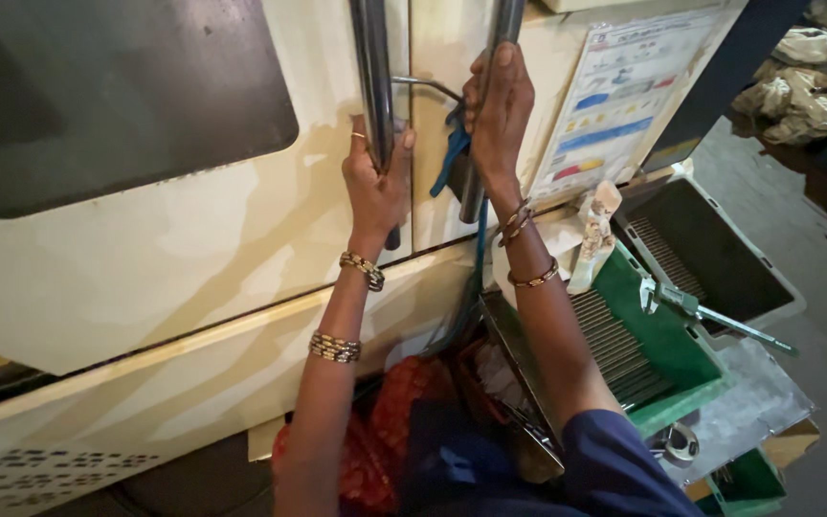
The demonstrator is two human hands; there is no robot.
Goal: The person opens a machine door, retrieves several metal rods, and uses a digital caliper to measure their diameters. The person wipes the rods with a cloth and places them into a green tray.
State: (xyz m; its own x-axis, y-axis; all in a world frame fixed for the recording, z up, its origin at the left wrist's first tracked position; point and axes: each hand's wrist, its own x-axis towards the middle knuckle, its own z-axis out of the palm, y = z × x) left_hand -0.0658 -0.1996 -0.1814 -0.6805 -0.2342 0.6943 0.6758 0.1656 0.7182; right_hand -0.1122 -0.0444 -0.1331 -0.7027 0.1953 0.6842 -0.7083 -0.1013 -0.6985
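Dark blue cloth of the sleeve point(614, 469) and a patch of red patterned fabric point(385, 440) lie nearest, at the bottom edge. From there two bare forearms go up toward a large cream machine door point(145, 258) of smooth painted metal, with a dark rounded window point(98, 86) at the far left. Two vertical handles of polished round steel stand side by side at the door seam. The left hand point(375, 182) is closed around the left handle point(372, 67), its fingers wrapped behind the bar and the thumb resting on the front. The right hand point(497, 105) is closed around the right handle point(504, 24), higher up, and a strip of blue cloth point(452, 158) hangs just beside its palm, against the bar. A thin bent metal rod point(428, 84) crosses between the two handles. The left arm wears two beaded bracelets, gold and dark in colour, and the right arm wears three thinner bangles. To the right of the door a laminated chart point(614, 96) with coloured bands is fixed on the panel. Below it, a green plastic tray point(672, 335) holds a ribbed grey grid, and one metal tool point(710, 314) with a long shaft lies across its right rim. Crumpled pale rags point(801, 86) are heaped at the far right on the grey floor.
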